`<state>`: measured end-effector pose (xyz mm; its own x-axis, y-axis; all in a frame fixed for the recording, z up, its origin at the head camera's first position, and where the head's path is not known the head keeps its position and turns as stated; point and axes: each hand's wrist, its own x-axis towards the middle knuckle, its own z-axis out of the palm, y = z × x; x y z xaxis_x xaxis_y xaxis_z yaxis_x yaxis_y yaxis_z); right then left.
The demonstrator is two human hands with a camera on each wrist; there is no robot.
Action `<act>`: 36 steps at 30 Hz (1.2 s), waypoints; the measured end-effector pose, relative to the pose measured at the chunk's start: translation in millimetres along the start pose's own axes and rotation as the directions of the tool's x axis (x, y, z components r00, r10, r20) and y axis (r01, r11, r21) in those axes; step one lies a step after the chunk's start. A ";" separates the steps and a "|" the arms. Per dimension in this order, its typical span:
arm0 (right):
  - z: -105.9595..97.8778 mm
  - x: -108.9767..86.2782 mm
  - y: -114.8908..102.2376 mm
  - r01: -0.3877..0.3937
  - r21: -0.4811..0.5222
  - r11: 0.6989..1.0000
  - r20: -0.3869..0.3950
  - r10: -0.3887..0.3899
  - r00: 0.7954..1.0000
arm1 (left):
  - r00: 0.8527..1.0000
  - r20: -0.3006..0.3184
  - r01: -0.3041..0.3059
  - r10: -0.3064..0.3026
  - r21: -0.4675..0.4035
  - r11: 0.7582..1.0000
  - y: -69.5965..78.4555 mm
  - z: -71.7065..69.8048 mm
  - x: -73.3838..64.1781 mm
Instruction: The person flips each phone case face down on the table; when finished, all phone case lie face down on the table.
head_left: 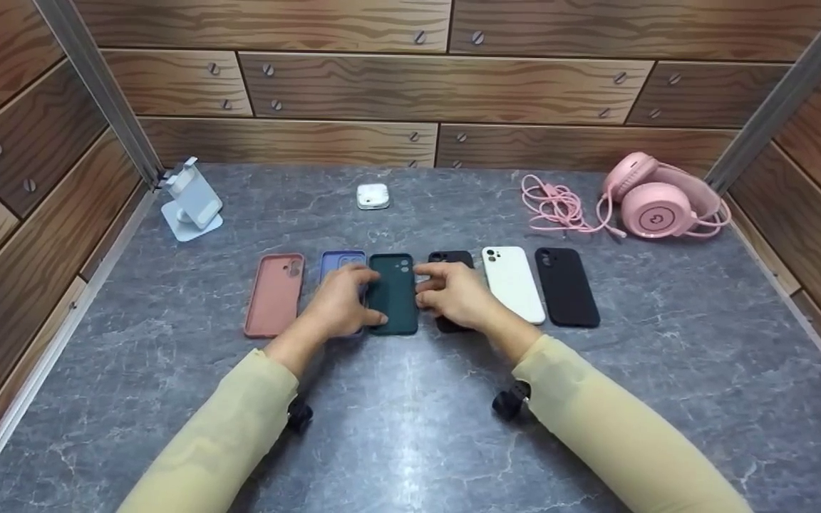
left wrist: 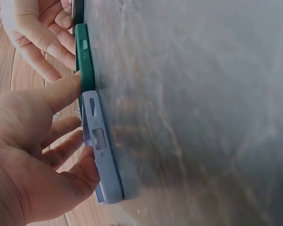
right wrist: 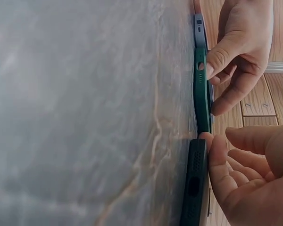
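"So, what's the biggest thing there?"

"The wood-patterned walls [head_left: 410,85], then the grey marbled tabletop [head_left: 667,342] they stand around. After those, pale yellow sleeves [head_left: 218,427] coming in from the near side"

"And on the table?"

"Pink headphones [head_left: 656,206] at the far right, a pale blue stand [head_left: 197,199] at the far left. Then the two hands, in the middle"

"Holding anything?"

"Not clasping, no. The left hand [head_left: 339,299] has loose fingers and covers part of the blue case [left wrist: 108,162], its thumb touching the left side of the green case [head_left: 395,296]. The right hand [head_left: 457,292] is relaxed too, above the nearer black case [right wrist: 193,179], fingertips at the green one's right edge; how hard they press, I can't tell"

"Where's that green one, exactly?"

"Flat on the table between the hands, hollow side up, just beside the blue, third from the left in a row of six"

"The others?"

"A dusty pink case [head_left: 275,296] at the left end; at the right, a white case [head_left: 515,288], then the outer black case [head_left: 567,288]"

"Anything smaller?"

"Just a little white box [head_left: 373,198], lying beyond the row"
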<state>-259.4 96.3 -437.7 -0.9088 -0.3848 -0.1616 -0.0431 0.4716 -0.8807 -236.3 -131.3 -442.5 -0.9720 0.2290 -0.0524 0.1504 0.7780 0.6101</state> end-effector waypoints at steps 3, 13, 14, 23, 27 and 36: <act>-0.2 -0.7 -0.1 -0.002 0.000 1.000 -0.004 0.002 1.000 | 1.000 0.001 0.000 0.000 0.001 1.000 0.2 0.7 0.3; 1.0 -1.3 0.8 0.019 0.088 0.996 -0.028 -0.017 0.999 | 1.000 -0.003 -0.015 0.015 0.025 1.000 -0.4 -0.3 0.6; 1.0 -1.5 0.6 0.022 0.103 0.994 -0.032 -0.019 0.999 | 1.000 -0.004 -0.018 0.018 0.026 1.000 -0.4 -0.5 0.4; 2.4 -0.9 0.4 0.032 0.213 0.977 -0.053 -0.022 0.998 | 1.000 -0.013 -0.014 0.014 0.016 1.000 -1.6 -0.3 0.1; 3.3 -1.5 0.9 0.010 0.270 0.963 -0.053 0.005 0.999 | 1.000 -0.008 -0.011 0.011 0.017 1.000 -1.2 0.2 0.0; 1.5 0.9 5.1 -0.017 0.283 0.959 -0.067 0.038 0.997 | 1.000 0.002 -0.007 0.006 0.015 1.000 -0.7 1.1 0.0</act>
<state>-259.8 97.2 -443.0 -0.9354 -0.3129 -0.1645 0.0919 0.2341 -0.9679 -236.2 -131.2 -443.8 -0.9707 0.2351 -0.0499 0.1593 0.7849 0.5987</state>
